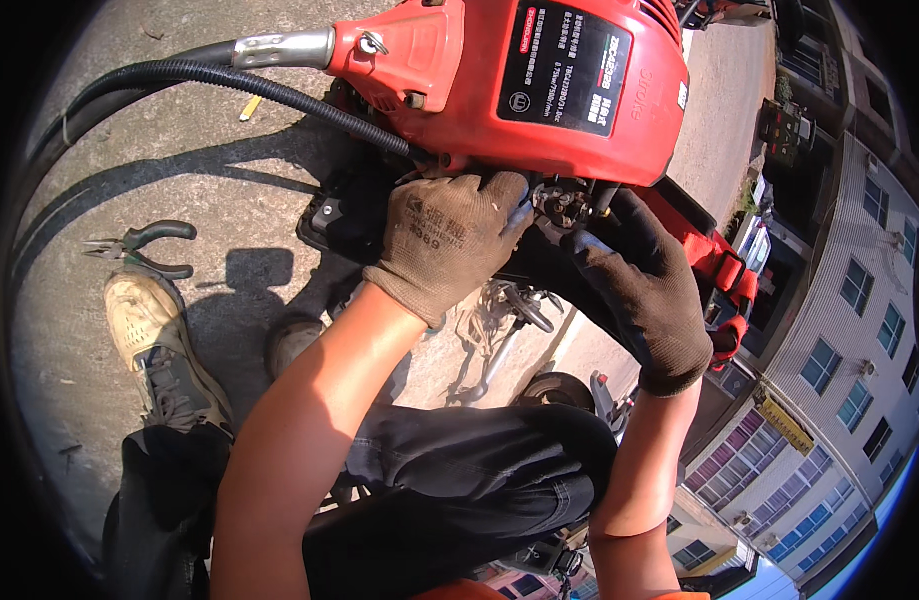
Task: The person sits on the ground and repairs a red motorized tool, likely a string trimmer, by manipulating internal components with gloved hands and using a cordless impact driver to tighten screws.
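Note:
A red-cased small engine (419, 130) with a dark label plate lies in front of me. Low on its near side, a small metal part like a carburetor (562, 203) is exposed. Both my hands wear dark-palmed work gloves. My left hand (457, 235) presses against that part from the left, its fingers curled and closed. From the right, my right hand (644, 285) reaches up, with bent fingers closed in at the part's other side and by a short dark stub (605, 198). Whatever the fingertips pinch is hidden between gloves and casing.
Pliers with dark handles (144, 248) lie on the concrete at left, near my shoe (154, 320). A black corrugated hose (249, 82) and a metal tube (284, 50) run left from the engine. Red straps (724, 270) hang at right. Behind, a road and buildings (829, 340) stand.

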Demonstrator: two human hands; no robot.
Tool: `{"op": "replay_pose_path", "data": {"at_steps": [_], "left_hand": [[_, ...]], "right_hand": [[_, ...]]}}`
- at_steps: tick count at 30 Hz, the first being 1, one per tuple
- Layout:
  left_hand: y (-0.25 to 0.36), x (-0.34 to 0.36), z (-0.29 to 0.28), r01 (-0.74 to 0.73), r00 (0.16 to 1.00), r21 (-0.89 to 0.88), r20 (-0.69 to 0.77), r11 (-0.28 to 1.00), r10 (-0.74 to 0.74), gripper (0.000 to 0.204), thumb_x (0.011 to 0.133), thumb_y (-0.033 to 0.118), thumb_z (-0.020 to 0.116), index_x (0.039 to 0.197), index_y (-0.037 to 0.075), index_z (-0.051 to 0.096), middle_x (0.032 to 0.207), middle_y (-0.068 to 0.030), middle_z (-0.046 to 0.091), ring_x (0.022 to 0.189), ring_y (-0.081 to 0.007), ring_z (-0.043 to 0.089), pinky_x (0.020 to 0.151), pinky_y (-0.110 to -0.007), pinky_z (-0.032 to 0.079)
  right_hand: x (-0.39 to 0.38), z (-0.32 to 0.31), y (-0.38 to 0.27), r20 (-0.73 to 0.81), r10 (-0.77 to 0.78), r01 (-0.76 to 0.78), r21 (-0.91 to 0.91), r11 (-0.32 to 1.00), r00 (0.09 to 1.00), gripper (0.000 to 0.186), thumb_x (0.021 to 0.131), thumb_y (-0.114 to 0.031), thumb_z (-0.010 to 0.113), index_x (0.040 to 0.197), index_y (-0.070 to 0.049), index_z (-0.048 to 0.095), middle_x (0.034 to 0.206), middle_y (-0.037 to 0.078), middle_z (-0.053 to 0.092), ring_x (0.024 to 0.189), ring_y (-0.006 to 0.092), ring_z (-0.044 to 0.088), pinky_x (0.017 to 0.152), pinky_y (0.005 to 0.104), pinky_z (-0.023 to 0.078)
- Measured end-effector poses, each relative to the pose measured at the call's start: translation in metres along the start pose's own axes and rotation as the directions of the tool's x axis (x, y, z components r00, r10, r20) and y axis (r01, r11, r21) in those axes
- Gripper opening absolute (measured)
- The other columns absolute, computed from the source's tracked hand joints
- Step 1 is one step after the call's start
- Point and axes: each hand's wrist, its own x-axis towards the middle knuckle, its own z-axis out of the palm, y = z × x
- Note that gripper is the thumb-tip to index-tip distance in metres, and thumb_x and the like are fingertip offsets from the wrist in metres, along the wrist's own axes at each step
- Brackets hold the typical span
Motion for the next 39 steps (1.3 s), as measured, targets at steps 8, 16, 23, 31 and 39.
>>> {"op": "replay_pose_path", "data": {"at_steps": [8, 16, 23, 31, 39], "left_hand": [[0.005, 0.005, -0.011, 0.021, 0.996, -0.091, 0.090, 0.996, -0.012, 0.029, 0.083, 0.031, 0.069, 0.086, 0.002, 0.064, 0.071, -0.0203, 0.062, 0.068, -0.0366, 0.064, 0.059, -0.044, 0.049], [0.013, -0.016, -0.022, 0.134, 0.991, -0.170, 0.004, 0.976, -0.136, 0.038, 0.080, 0.022, 0.074, 0.113, 0.005, 0.067, 0.093, -0.0186, 0.071, 0.084, -0.0289, 0.072, 0.074, -0.035, 0.055], [0.030, -0.007, -0.023, 0.250, 0.959, -0.133, 0.169, 0.959, -0.226, 0.037, 0.088, 0.024, 0.064, 0.117, 0.001, 0.063, 0.085, -0.0195, 0.069, 0.076, -0.0255, 0.069, 0.069, -0.036, 0.052], [0.029, -0.025, -0.055, 0.300, 0.895, -0.059, 0.363, 0.952, -0.259, 0.033, 0.087, 0.023, 0.064, 0.114, 0.004, 0.067, 0.087, -0.0160, 0.069, 0.080, -0.0237, 0.068, 0.077, -0.036, 0.052], [0.025, -0.011, -0.134, 0.000, 0.766, 0.418, 0.585, 0.908, -0.269, 0.043, 0.085, 0.034, 0.064, 0.116, 0.004, 0.066, 0.097, -0.0209, 0.068, 0.091, -0.0328, 0.067, 0.082, -0.041, 0.051]], "right_hand": [[-0.003, -0.010, 0.018, 0.021, -0.162, 0.160, 0.066, 0.985, 0.987, 0.044, 0.085, -0.014, 0.068, 0.126, 0.001, 0.057, 0.101, 0.006, 0.067, 0.084, 0.0075, 0.058, 0.075, 0.0240, 0.050], [-0.001, -0.016, 0.021, 0.043, -0.177, 0.173, 0.084, 0.981, 0.983, 0.044, 0.085, -0.022, 0.070, 0.120, 0.002, 0.061, 0.079, 0.004, 0.066, 0.068, 0.0079, 0.056, 0.063, 0.0236, 0.047], [-0.003, -0.015, 0.018, 0.023, -0.207, 0.207, -0.008, 0.978, 0.978, 0.038, 0.087, -0.028, 0.069, 0.110, 0.001, 0.066, 0.076, 0.004, 0.066, 0.067, 0.0087, 0.056, 0.063, 0.0258, 0.047], [-0.004, -0.023, 0.009, 0.014, -0.284, 0.280, -0.208, 0.937, 0.959, 0.049, 0.087, -0.036, 0.069, 0.109, 0.007, 0.065, 0.086, 0.015, 0.070, 0.077, 0.0172, 0.067, 0.073, 0.0302, 0.052], [-0.002, -0.031, 0.005, -0.208, -0.461, 0.412, -0.238, 0.879, 0.863, 0.052, 0.086, -0.042, 0.069, 0.112, 0.003, 0.067, 0.090, 0.014, 0.071, 0.084, 0.0200, 0.070, 0.077, 0.0319, 0.054]]}}
